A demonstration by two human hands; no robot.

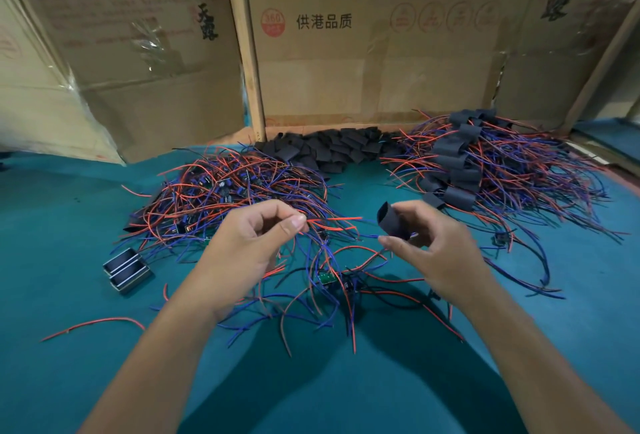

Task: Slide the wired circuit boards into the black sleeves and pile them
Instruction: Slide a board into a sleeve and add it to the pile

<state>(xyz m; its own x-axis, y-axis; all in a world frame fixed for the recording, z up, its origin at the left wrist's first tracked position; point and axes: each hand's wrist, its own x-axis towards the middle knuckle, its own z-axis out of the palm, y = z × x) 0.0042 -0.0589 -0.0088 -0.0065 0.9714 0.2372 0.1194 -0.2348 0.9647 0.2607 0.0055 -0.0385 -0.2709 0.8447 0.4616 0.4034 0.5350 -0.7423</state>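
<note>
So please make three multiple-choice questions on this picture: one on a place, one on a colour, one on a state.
1. Where is the pile of finished sleeved boards?
A. far right
B. near left
C. in a box

2. What colours are the wires?
A. green and yellow
B. red and blue
C. white

3. What does the right hand hold?
A. nothing
B. scissors
C. a black sleeve

Key: 1 A, the sleeved pile lies far right on the green table; 2 B, red and blue strands show; 3 C, fingers pinch the sleeve while the left hand pinches wires.
</note>
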